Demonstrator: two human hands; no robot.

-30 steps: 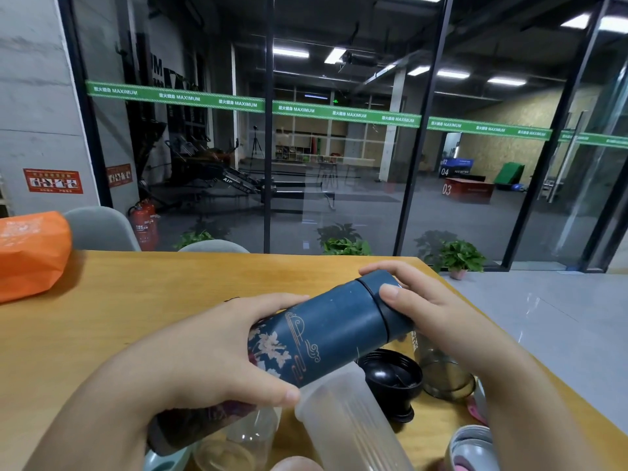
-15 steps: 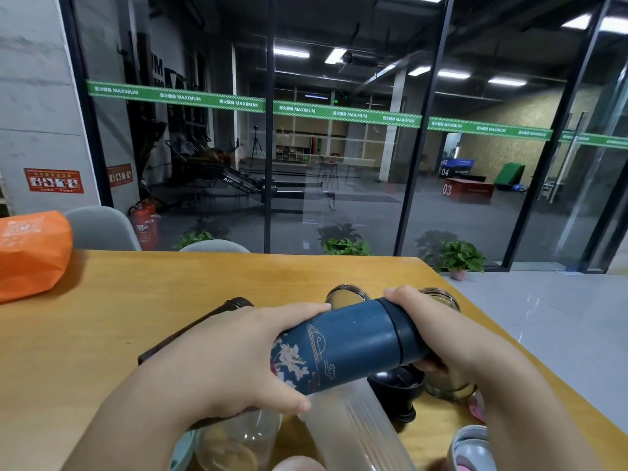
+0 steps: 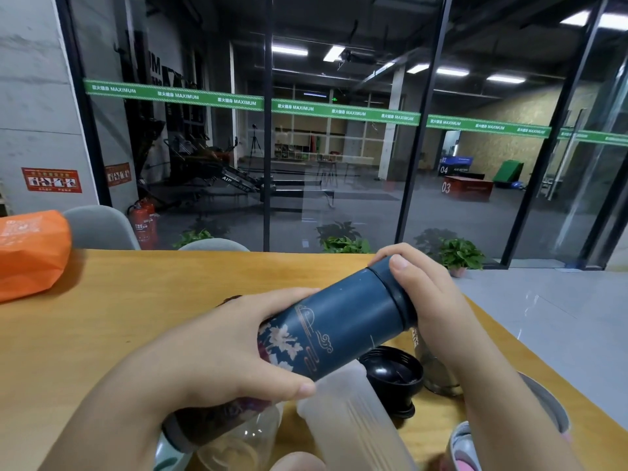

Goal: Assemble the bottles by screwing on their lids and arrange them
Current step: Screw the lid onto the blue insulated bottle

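I hold a dark blue flask [image 3: 339,321] with a floral and cloud pattern tilted above the wooden table [image 3: 136,300]. My left hand [image 3: 217,355] wraps around its lower body. My right hand [image 3: 424,290] grips the blue lid [image 3: 387,280] at its upper end, thumb on top. Below the flask stand a frosted plastic bottle [image 3: 350,423] without a lid and a clear cup [image 3: 234,440]. A black lid [image 3: 390,375] lies upside down on the table beside them.
A glass bottle [image 3: 431,368] stands partly hidden behind my right wrist. Grey and pink lids [image 3: 465,447] lie at the bottom right near the table's edge. An orange bag [image 3: 30,249] rests at the far left. Grey chairs [image 3: 98,229] stand behind the table.
The flask's lid end has risen again after dipping, and my right hand has shifted its grip round the lid. A metal-rimmed bottle and a dark object seen behind are now hidden.
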